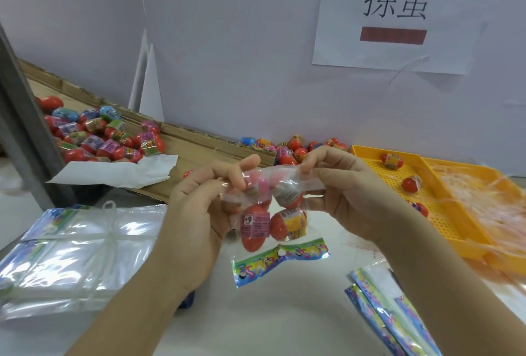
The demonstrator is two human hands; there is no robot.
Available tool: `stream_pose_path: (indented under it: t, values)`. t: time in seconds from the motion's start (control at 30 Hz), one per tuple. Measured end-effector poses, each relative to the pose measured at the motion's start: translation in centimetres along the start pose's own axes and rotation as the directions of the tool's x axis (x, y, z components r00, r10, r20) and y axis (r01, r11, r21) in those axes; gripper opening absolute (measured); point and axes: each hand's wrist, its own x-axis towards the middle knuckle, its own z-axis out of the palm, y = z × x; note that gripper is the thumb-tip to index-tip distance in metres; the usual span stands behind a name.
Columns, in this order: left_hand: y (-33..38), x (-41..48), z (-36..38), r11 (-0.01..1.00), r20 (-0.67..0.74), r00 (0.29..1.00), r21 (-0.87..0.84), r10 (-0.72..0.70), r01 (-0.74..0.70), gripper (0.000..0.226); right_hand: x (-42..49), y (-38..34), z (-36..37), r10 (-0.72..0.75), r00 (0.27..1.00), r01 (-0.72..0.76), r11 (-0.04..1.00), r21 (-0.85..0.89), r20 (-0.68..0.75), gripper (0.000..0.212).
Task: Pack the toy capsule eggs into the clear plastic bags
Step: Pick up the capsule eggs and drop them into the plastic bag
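Centre of the frame, above a white counter [284, 313]: a clear plastic bag with a multicoloured printed header strip [280, 259], hanging header-down and stretched by its upper edge between two bare hands. Left hand [196, 207] at the bag's left end, grip narrow, fingertips pinching the film; right hand [341, 193] at the right end, grip likewise closed on the film between thumb and fingers. Inside the bag, four toy capsule eggs in two rows: a red plastic egg with a pink label [254, 226] lower left, a red plastic egg with a yellow label [289, 224] just beside it lower right, two more above, blurred behind folded film. Upper left of the frame: a heap of loose red and blue capsule eggs [108, 136] in a shallow brown cardboard tray [199, 142], a crumpled white paper sheet [122, 173] over its near edge. Lower left: a tied bundle of empty clear bags [76, 253]. Right edge: an orange perforated plastic tray [449, 221] holding a few eggs. Lower right: loose bags with printed headers [392, 313]. Upper right, on the pale wall: a white paper sign with black characters [395, 19].
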Motion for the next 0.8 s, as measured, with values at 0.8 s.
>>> stream_pose_path:
  t: [0.8]
  values:
    - [-1.3, 0.6, -0.4, 0.998, -0.065, 0.998, 0.066, -0.002, 0.007, 0.034, 0.6, 0.3, 0.5, 0.150, 0.968, -0.135, 0.987, 0.086, -0.201, 0.025]
